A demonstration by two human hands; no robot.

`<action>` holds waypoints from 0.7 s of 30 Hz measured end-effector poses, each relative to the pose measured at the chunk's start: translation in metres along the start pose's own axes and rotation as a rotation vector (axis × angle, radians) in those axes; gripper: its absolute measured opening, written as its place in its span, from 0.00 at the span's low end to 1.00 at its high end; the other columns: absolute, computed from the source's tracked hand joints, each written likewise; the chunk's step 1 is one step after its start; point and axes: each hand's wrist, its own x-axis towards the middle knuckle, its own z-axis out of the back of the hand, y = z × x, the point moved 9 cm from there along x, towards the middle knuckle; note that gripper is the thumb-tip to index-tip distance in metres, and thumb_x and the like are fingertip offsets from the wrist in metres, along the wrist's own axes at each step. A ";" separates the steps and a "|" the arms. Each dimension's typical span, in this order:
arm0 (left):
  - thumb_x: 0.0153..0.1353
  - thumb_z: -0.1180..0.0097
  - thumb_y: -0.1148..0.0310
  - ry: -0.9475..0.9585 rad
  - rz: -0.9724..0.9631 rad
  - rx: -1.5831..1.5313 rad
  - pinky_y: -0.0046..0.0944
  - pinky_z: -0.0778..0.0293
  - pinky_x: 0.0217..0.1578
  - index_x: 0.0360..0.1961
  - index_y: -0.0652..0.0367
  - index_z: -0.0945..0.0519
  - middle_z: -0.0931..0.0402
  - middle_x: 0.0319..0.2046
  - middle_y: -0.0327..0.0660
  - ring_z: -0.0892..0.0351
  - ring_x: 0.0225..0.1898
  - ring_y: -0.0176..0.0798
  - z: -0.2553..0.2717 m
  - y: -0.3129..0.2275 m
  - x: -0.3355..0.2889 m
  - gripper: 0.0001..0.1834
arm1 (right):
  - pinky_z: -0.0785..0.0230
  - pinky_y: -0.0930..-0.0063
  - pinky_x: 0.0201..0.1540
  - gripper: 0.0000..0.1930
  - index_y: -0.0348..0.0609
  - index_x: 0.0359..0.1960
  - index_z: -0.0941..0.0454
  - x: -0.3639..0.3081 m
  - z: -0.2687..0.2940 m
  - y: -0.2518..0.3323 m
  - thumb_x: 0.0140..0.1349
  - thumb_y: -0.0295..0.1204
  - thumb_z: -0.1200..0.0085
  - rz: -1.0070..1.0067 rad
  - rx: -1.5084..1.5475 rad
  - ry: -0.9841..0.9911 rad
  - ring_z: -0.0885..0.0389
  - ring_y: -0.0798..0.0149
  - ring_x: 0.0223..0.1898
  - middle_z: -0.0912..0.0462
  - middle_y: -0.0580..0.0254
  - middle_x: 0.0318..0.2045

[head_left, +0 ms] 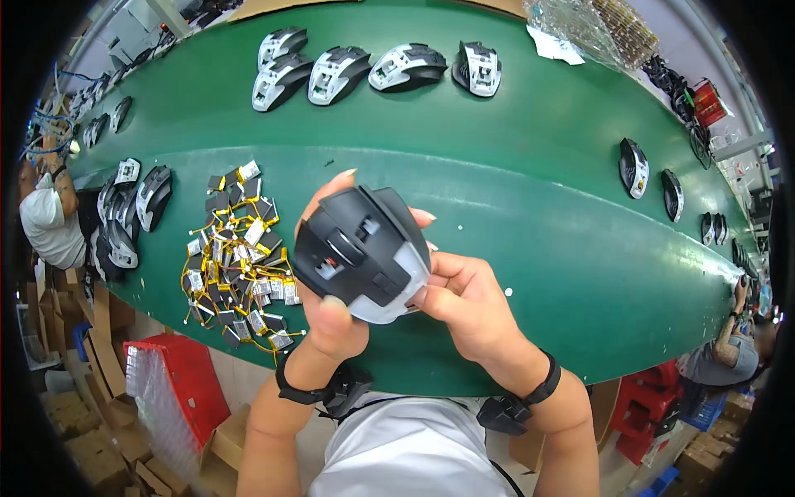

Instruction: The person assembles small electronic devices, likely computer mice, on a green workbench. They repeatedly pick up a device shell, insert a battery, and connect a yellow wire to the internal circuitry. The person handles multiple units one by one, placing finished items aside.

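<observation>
I hold a black and grey computer mouse (362, 248) over the green conveyor belt (530, 190), underside facing up. My left hand (331, 319) cups it from below and behind, thumb on its near edge, fingertips showing past its far side. My right hand (464, 302) grips its right side at the grey rim. A pile of small black battery packs with yellow and red wires (240, 257) lies on the belt just left of my hands.
Several mice (373, 68) lie in a row at the belt's far side, more at the left (132, 211) and right (633, 167). A red bin (178, 393) with bubble wrap stands lower left. Other people work at the left (45, 215) and right (729, 348) ends.
</observation>
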 end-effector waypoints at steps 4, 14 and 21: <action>0.54 0.45 0.29 -0.044 0.024 0.014 0.47 0.19 0.46 0.70 0.65 0.47 0.24 0.50 0.57 0.18 0.48 0.51 0.003 0.002 0.001 0.57 | 0.28 0.75 0.49 0.10 0.31 0.43 0.22 0.001 -0.001 -0.002 0.64 0.25 0.45 -0.011 -0.004 0.015 0.19 0.70 0.40 0.15 0.57 0.37; 0.71 0.72 0.43 -0.216 0.183 -0.284 0.50 0.16 0.39 0.56 0.60 0.27 0.18 0.43 0.58 0.15 0.38 0.51 0.032 0.020 0.019 0.34 | 0.25 0.77 0.49 0.14 0.32 0.50 0.21 -0.010 0.016 0.068 0.64 0.22 0.40 0.387 -0.524 -0.184 0.17 0.68 0.45 0.15 0.54 0.43; 0.71 0.71 0.44 -0.110 0.316 -0.281 0.44 0.17 0.43 0.51 0.60 0.25 0.17 0.42 0.53 0.14 0.40 0.47 0.015 0.040 0.013 0.32 | 0.25 0.76 0.43 0.16 0.32 0.55 0.27 -0.002 0.016 0.041 0.66 0.21 0.45 0.351 0.121 -0.112 0.19 0.71 0.38 0.17 0.48 0.49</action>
